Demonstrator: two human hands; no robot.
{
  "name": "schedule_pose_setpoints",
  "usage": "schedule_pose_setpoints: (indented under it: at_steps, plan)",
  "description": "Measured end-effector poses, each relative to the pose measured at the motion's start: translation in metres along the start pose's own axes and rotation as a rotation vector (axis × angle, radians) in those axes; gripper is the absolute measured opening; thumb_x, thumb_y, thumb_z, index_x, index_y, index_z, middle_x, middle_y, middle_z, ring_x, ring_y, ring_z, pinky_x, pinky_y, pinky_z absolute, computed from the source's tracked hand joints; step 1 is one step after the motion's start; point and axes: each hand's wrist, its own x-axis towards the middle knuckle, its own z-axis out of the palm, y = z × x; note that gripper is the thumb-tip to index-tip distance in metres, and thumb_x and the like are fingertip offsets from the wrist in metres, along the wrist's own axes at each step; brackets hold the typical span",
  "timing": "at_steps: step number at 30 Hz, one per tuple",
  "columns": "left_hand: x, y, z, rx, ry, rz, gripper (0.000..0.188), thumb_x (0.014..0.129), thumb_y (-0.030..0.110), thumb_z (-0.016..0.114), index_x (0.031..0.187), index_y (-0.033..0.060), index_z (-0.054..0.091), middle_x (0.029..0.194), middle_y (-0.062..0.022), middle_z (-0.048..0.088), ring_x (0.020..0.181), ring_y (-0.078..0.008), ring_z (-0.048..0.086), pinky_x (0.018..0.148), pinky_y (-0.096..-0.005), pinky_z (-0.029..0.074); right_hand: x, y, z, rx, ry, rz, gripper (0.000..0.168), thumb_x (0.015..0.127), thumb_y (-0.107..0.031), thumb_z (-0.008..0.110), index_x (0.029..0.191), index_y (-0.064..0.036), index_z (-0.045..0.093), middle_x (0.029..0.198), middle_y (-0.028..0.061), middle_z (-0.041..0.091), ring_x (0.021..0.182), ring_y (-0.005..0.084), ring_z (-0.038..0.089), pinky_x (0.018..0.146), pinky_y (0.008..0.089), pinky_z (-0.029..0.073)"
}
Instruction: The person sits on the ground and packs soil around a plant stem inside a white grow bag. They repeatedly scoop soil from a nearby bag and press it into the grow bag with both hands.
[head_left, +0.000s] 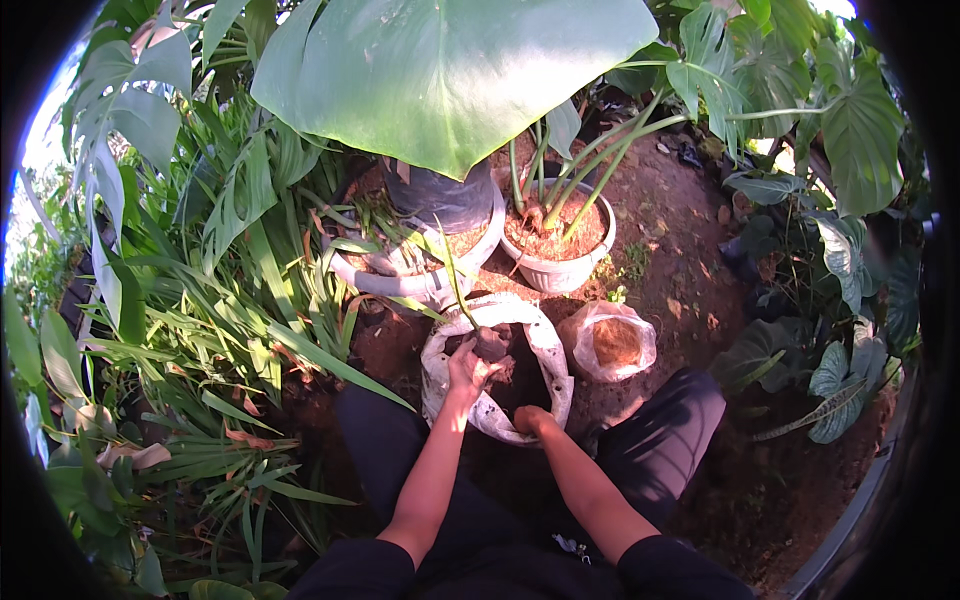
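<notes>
A small plant's dark root ball (492, 345) rests in my left hand (468, 370), with one narrow green shoot (452, 277) rising from it and leaning left. It is held over the opening of a white sack (556, 360) whose rim is rolled down. Dark soil (525, 379) shows inside the sack, much of it in shadow. My right hand (534, 421) reaches over the sack's near rim; its fingers are hidden, so whether they hold anything cannot be seen. The sack stands on the ground between my knees.
A clear plastic bag of brown fibre (616, 342) sits right of the sack. Beyond stand a pale pot with thick-stemmed plant (556, 271) and a wide basin (390, 285) holding a black pot (439, 196). A huge leaf (457, 75) overhangs them. Dense strap-leaved plants (247, 315) crowd the left.
</notes>
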Motion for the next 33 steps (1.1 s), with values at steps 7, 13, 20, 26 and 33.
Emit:
schedule_pose_setpoints:
  at_steps: [7, 13, 20, 26, 33]
  plan:
    - [-0.009, -0.002, 0.013, 0.287, -0.026, 0.080, 0.044, 0.095, 0.009, 0.059, 0.135, 0.0088, 0.042, 0.124, -0.0141, 0.059, 0.114, -0.0303, 0.062, 0.093, -0.0546, 0.053, -0.020, 0.001, -0.025, 0.185, -0.003, 0.125, 0.046, 0.090, -0.034, 0.056, 0.115, 0.002, 0.068, 0.124, 0.0225, 0.064, 0.118, 0.0345, 0.061, 0.097, 0.0422, 0.049]
    - [-0.009, -0.004, 0.011, 0.444, -0.004, 0.182, 0.044, 0.094, 0.010, 0.066, 0.132, 0.0065, 0.045, 0.124, -0.0080, 0.057, 0.112, -0.0185, 0.059, 0.096, -0.0359, 0.050, -0.014, 0.019, -0.045, 0.604, 0.150, 0.108, 0.073, 0.090, -0.057, 0.056, 0.127, 0.006, 0.059, 0.126, 0.0235, 0.063, 0.119, 0.0362, 0.060, 0.098, 0.0447, 0.047]
    - [-0.009, -0.006, 0.018, 0.591, -0.040, 0.352, 0.047, 0.090, 0.006, 0.071, 0.130, 0.0015, 0.048, 0.123, -0.0070, 0.059, 0.112, -0.0146, 0.059, 0.098, -0.0298, 0.047, -0.008, 0.014, -0.053, 1.830, -0.063, -0.278, 0.040, 0.100, -0.045, 0.053, 0.085, -0.009, 0.063, 0.065, 0.0004, 0.059, 0.047, 0.0130, 0.052, 0.044, 0.0275, 0.041]
    - [-0.009, -0.011, 0.023, 0.637, -0.006, 0.319, 0.043, 0.088, 0.008, 0.074, 0.124, 0.0019, 0.052, 0.111, -0.0047, 0.063, 0.101, -0.0126, 0.061, 0.091, -0.0275, 0.049, -0.023, -0.004, -0.071, 1.978, 0.036, -0.340, 0.037, 0.100, -0.043, 0.054, 0.094, -0.008, 0.064, 0.066, -0.0005, 0.059, 0.047, 0.0107, 0.052, 0.038, 0.0246, 0.038]
    - [-0.006, -0.012, 0.019, 0.771, 0.011, 0.310, 0.030, 0.089, 0.013, 0.073, 0.114, 0.0037, 0.058, 0.106, -0.0024, 0.064, 0.095, -0.0107, 0.061, 0.086, -0.0262, 0.048, -0.018, -0.006, -0.069, 1.776, 0.136, -0.201, 0.040, 0.097, -0.037, 0.063, 0.108, 0.001, 0.068, 0.082, 0.0078, 0.068, 0.057, 0.0143, 0.060, 0.047, 0.0276, 0.048]
